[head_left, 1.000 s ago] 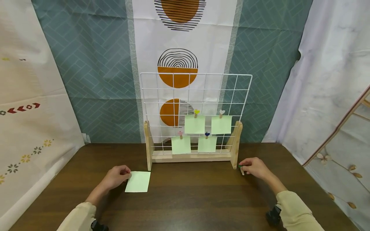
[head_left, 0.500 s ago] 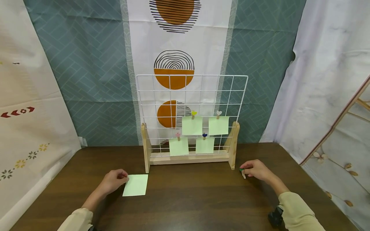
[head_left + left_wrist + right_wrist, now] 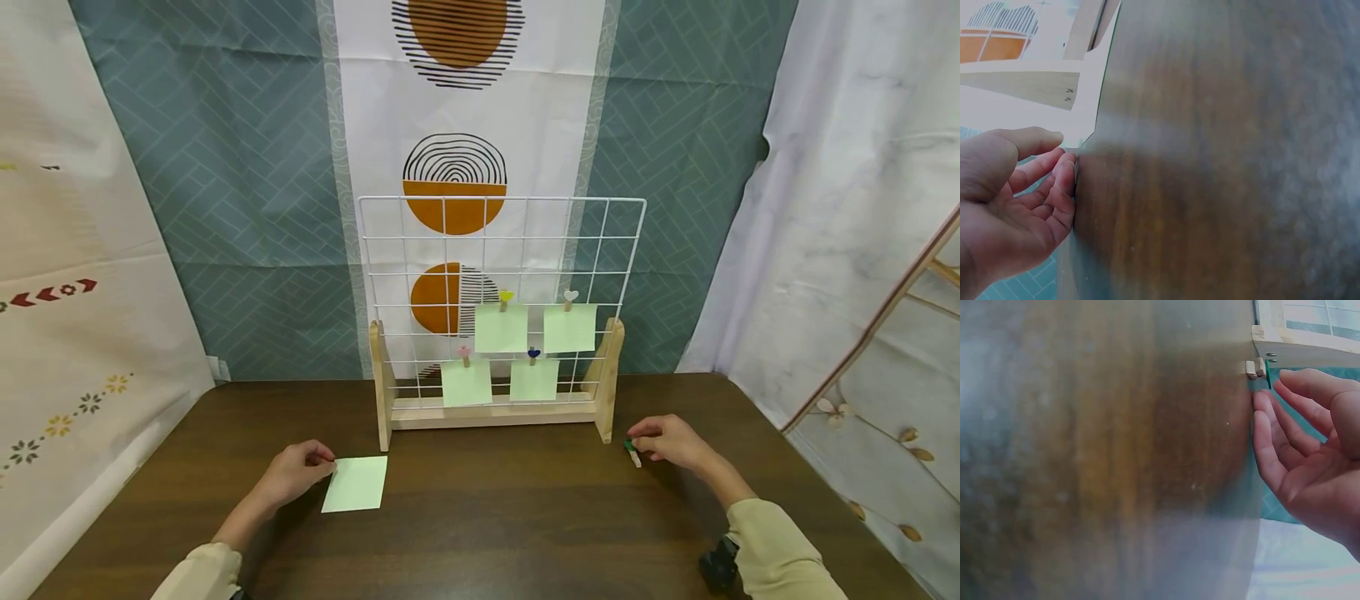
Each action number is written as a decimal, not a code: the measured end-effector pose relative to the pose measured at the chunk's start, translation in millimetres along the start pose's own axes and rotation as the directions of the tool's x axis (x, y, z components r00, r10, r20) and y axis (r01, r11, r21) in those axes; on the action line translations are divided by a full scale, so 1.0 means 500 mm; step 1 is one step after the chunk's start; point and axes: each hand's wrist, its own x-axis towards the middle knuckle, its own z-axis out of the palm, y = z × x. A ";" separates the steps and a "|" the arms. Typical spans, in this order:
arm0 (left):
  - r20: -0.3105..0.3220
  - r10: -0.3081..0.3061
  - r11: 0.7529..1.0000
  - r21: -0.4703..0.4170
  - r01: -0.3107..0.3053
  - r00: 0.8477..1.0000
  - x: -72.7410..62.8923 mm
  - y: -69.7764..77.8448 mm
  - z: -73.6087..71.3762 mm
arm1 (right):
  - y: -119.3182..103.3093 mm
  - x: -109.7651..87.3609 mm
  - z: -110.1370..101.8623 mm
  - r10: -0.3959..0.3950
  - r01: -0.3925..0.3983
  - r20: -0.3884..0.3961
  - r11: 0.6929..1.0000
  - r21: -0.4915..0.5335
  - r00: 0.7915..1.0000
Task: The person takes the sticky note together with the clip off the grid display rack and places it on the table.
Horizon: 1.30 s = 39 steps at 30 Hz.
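Reaching over the dark wooden bench point(image 3: 480, 517), we are bringing the fingertips of our left grip point(image 3: 296, 472) to the left edge of a loose pale green note point(image 3: 355, 485); thumb and fingers are curving there, but we cannot tell whether they are pinching it. The loose note is lying flat just in front of the left foot of a wooden base point(image 3: 495, 417). Our right grip point(image 3: 670, 440) is bending its fingers at a green clip point(image 3: 635, 459), which is slanting just beside the base's right foot, its green end nearest our fingertips; here too we cannot tell whether we are grasping or merely touching. Between our two grips and farther back, a white wire grid point(image 3: 540, 198) is standing in the base. Two upper notes point(image 3: 501, 329) are hanging from a yellow clip point(image 3: 506, 297) and a white clip point(image 3: 571, 296), two lower notes point(image 3: 467, 385) from a pink clip point(image 3: 464, 352) and a dark blue clip point(image 3: 533, 352).
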 end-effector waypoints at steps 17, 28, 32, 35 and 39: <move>-0.113 0.068 0.998 0.011 -0.067 0.991 -0.003 0.047 -0.027 | -0.076 0.002 -0.028 -0.089 0.081 -0.171 0.995 -0.052 0.981; -0.193 0.192 0.978 -0.039 -0.203 0.962 0.024 0.159 -0.021 | -0.181 0.024 -0.052 -0.264 0.260 -0.185 0.964 -0.048 0.947; -0.174 0.216 0.972 -0.057 -0.229 0.961 0.038 0.193 -0.023 | -0.223 0.038 -0.052 -0.262 0.258 -0.178 0.965 -0.045 0.949; -0.174 0.231 0.968 -0.060 -0.245 0.957 0.050 0.211 -0.027 | -0.251 0.045 -0.052 -0.255 0.251 -0.174 0.967 -0.044 0.951; -0.164 0.260 0.960 -0.064 -0.274 0.951 0.064 0.231 -0.029 | -0.284 0.049 -0.053 -0.257 0.254 -0.178 0.966 -0.041 0.950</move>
